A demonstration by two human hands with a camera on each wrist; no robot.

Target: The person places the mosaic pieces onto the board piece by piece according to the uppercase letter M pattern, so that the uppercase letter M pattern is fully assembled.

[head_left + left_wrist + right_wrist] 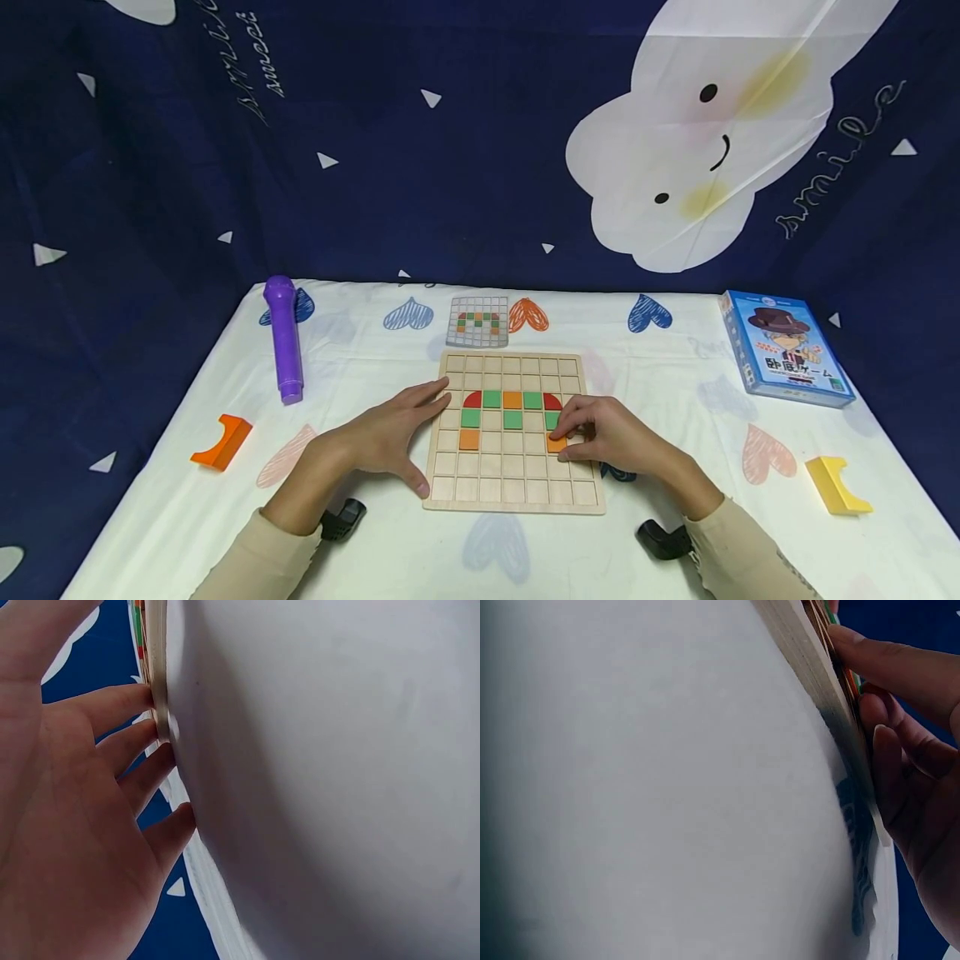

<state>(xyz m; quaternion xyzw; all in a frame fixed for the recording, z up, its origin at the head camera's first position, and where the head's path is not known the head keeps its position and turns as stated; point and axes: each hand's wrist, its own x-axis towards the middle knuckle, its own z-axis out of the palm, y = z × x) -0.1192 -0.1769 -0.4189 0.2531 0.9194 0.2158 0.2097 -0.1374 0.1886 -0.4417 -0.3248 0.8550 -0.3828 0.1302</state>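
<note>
A wooden grid board (513, 492) lies on the table, with red quarter-round tiles, green square tiles (513, 420) and orange square tiles in its cells. My left hand (386, 429) rests along the board's left edge, fingers spread and thumb near the lower corner. In the left wrist view, fingertips of the left hand (90, 802) touch the board's side. Over the board's right part, my right hand (611, 433) has thumb and index finger at an orange square tile (557, 443), pinching it in its cell. The right wrist view shows the right hand's other fingers (889, 757) curled.
A small pattern card (477, 337) lies behind the board. A purple toy microphone (285, 342) and an orange arch block (222, 443) lie at the left. On the right are a blue game box (787, 350) and a yellow arch block (834, 485).
</note>
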